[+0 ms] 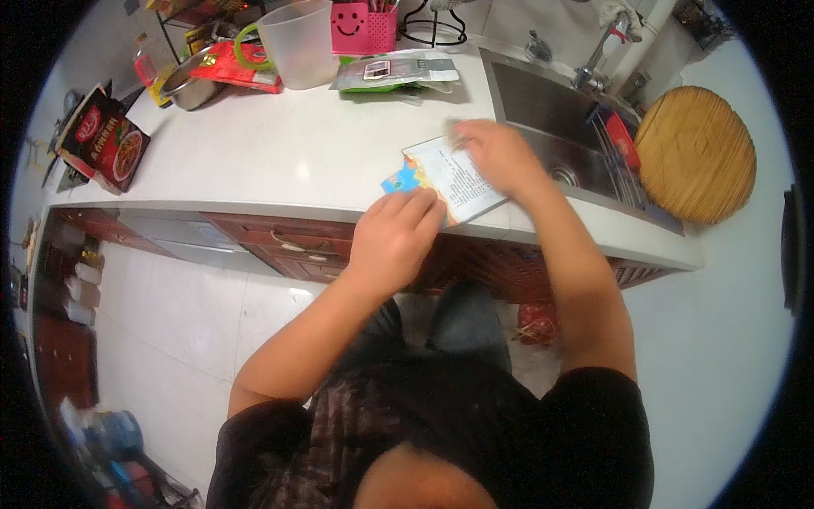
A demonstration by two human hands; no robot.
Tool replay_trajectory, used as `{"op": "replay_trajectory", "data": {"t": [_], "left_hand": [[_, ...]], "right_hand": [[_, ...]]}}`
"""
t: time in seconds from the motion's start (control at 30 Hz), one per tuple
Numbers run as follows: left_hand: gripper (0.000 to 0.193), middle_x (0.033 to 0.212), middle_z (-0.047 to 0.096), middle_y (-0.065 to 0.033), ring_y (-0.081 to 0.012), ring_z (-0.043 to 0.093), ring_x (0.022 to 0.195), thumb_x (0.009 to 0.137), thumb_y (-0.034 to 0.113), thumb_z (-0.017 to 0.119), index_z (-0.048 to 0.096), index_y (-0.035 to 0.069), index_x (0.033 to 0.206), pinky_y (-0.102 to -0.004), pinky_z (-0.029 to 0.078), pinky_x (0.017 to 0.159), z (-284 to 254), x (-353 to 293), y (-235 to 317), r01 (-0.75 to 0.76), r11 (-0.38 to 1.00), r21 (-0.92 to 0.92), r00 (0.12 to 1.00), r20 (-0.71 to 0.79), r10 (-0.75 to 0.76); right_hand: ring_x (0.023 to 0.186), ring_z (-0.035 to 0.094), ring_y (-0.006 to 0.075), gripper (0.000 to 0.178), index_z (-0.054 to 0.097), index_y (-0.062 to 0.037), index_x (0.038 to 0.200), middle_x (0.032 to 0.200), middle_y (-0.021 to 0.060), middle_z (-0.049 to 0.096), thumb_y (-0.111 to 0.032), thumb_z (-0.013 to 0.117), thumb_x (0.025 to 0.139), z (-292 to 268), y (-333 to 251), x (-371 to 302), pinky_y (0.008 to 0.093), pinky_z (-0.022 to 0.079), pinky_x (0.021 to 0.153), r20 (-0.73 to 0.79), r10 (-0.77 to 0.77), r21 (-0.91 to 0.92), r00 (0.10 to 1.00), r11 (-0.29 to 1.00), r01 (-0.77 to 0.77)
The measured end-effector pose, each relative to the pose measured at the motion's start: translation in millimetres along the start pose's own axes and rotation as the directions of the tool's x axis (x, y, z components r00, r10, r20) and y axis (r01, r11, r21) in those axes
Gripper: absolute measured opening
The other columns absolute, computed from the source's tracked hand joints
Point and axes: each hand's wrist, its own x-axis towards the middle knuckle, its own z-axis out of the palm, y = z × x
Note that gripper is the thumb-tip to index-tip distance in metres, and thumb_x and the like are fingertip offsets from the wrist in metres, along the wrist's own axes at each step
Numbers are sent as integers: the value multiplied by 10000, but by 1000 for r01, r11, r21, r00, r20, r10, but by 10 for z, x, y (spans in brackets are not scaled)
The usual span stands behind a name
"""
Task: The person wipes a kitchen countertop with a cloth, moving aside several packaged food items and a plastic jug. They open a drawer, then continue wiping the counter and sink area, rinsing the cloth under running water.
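A thin booklet (456, 180) lies on the counter near its front edge. White with dark printed lines, it has blue and yellow patterns along its left side. My left hand (395, 231) grips the booklet's lower left edge with bent fingers. Over its upper right corner, my right hand (500, 153) is closed. A small greyish thing (456, 134) shows at those fingertips, too blurred to name.
A steel sink (543, 97) with a faucet (591, 78) is right of the booklet; a round wooden board (697, 154) stands beyond it. Behind are flat packets (394, 71), a plastic jug (298, 47) and a pink holder (363, 30). A dark food pouch (106, 140) stands far left.
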Motion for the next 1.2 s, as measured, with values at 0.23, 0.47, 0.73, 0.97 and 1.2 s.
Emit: {"op": "replay_trajectory", "data": {"t": [0.23, 0.47, 0.73, 0.97, 1.2], "left_hand": [[329, 1106, 692, -100, -291, 670, 983, 715, 53, 716, 693, 38, 1043, -408, 551, 828, 35, 7, 16, 44, 997, -65, 997, -54, -48], [343, 1117, 687, -91, -284, 663, 995, 715, 57, 720, 684, 41, 1055, -400, 546, 826, 45, -33, 6, 50, 997, -53, 996, -71, -54], [351, 1092, 691, -79, -274, 663, 997, 690, 39, 725, 691, 56, 1038, -395, 539, 832, 98, -24, 2, 73, 996, -43, 995, -63, -76], [352, 1070, 695, -67, -267, 670, 968, 660, 19, 728, 700, 67, 1008, -386, 539, 824, 102, -5, 42, 64, 998, 0, 993, -96, -64], [371, 1079, 696, -74, -275, 671, 970, 657, 11, 740, 697, 66, 1021, -392, 540, 826, 52, 15, 74, 62, 998, -10, 995, -72, -62]], "right_hand": [[1063, 666, 356, 316, 703, -31, 1179, 1193, 195, 687, -61, 577, 891, -440, -23, 108, 397, 507, 984, -153, 105, 46, 983, 994, -99], [1110, 643, 366, 367, 709, -67, 1188, 1225, 178, 675, -59, 512, 879, 112, -329, 14, 412, 501, 1007, 3, -179, -62, 984, 982, 179], [1123, 655, 317, 315, 693, -10, 1209, 1247, 189, 670, -40, 553, 929, -422, 246, 28, 343, 489, 1013, -62, 156, 80, 986, 985, -151], [1211, 620, 340, 350, 680, -60, 1260, 1325, 190, 640, -13, 556, 937, -482, 184, -915, 385, 477, 1061, 0, -64, 26, 998, 998, 64], [1207, 623, 342, 377, 680, -43, 1244, 1302, 183, 654, 32, 544, 901, -919, 127, -1105, 391, 481, 1062, -142, -44, -77, 989, 996, 33]]}}
